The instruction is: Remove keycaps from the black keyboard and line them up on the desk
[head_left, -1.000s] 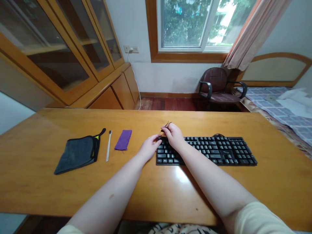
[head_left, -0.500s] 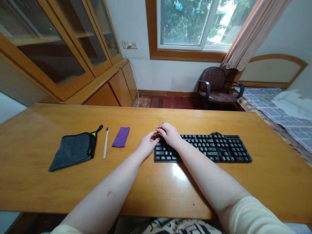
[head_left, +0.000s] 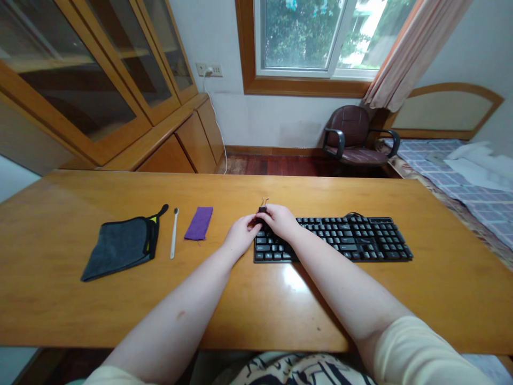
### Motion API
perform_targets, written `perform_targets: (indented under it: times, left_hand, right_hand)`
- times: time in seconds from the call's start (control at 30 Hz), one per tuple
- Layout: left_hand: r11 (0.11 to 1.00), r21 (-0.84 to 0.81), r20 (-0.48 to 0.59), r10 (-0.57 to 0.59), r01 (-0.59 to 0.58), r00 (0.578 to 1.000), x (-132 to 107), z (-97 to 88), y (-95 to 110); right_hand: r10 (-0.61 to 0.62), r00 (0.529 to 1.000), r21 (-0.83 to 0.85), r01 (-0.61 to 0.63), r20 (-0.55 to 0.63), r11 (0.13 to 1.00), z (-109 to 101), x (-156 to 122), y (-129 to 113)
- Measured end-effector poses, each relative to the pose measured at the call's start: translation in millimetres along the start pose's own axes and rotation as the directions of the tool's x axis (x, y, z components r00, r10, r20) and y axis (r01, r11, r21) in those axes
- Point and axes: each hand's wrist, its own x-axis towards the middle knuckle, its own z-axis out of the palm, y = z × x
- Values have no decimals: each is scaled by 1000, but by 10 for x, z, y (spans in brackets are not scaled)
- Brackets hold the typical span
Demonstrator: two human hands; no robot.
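A black keyboard [head_left: 352, 240] lies on the wooden desk, its left end partly under my hands. Over its upper left corner, my right hand [head_left: 280, 220] is closed with its fingertips on a small dark keycap puller [head_left: 263, 209]. Two thin, copper-coloured wire prongs stick up from it, away from me. My left hand [head_left: 241, 233] meets the right from the side, its thumb and fingers pinched on the near end of the same puller. My fingers hide most of its body.
Left of my hands lie a purple cloth [head_left: 199, 223], a white-handled brush [head_left: 173, 235] and a folded grey cloth [head_left: 124, 246] with black edging. The wooden desk [head_left: 256, 310] spans the view. Beyond it stand a glass-door cabinet [head_left: 140, 123], an office chair [head_left: 352, 133] and a bed [head_left: 433, 160].
The puller's dark body and wire prongs now show more clearly above my fingertips. Both hands stay together at the keyboard's upper left corner. The view has shifted slightly.
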Motion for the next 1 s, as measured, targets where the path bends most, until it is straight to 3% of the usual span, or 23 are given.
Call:
perform_targets:
  times: [0.1, 0.27, 0.43, 0.67, 0.83, 1.0]
  left_hand:
    - [992, -122, 17, -25, 27, 1000, 10, 15, -16]
    - [986, -165, 54, -12, 20, 998, 42, 11, -58]
    - [965, -255, 45, -47, 57, 998, 41, 27, -66]
    - [999, -41, -18, -5, 4, 1000, 17, 14, 23]
    - [1000, 16, -35, 8, -8, 999, 0, 8, 60]
    - [999, -33, -9, 7, -8, 1000, -3, -1, 100]
  right_hand:
    - [7, 1000, 51, -8, 18, 999, -10, 11, 9]
    - [-171, 980, 113, 160, 98, 981, -2, 37, 53]
    - [-80, 994, 190, 65, 74, 980, -12, 48, 48]
    - [-138, 990, 34, 137, 28, 990, 29, -10, -36]
    - [-85, 995, -17, 84, -42, 996, 100, -13, -59]
    - [128, 979, 204, -94, -157, 975, 103, 38, 4]
